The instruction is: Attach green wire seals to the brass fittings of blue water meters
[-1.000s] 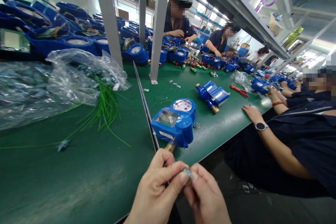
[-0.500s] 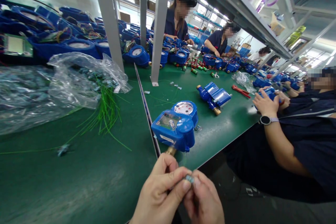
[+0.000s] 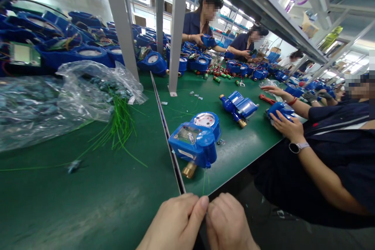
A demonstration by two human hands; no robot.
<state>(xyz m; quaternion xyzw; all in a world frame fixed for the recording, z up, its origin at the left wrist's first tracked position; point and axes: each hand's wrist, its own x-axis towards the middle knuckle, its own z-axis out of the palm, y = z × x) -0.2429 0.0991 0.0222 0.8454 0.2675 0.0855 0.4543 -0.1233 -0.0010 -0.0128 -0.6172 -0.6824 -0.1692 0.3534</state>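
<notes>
At the table's front edge, my left hand (image 3: 178,218) is closed with its thumb on top. My right hand (image 3: 227,218) is closed beside it, knuckles up. Thin green wires (image 3: 204,183) run down from the blue water meter (image 3: 195,142) to my left thumb and index finger. The small grey-blue plastic seal seen earlier is hidden by my hands. Just beyond them the meter rests on the green table, its round dial up and its brass threaded end (image 3: 190,170) toward me. What my right fingers hold does not show.
A plastic bag (image 3: 35,105) of grey-blue seals with green wires (image 3: 118,121) lies left. A second blue meter (image 3: 238,109) and red pliers (image 3: 266,99) lie beyond. At right, a co-worker's hand (image 3: 288,125) holds a blue part. Metal posts (image 3: 177,35) stand behind.
My hands have turned over and closed, covering the seal, and moved slightly down from the meter, baring its brass end. The co-worker at right has reached an arm forward across the table.
</notes>
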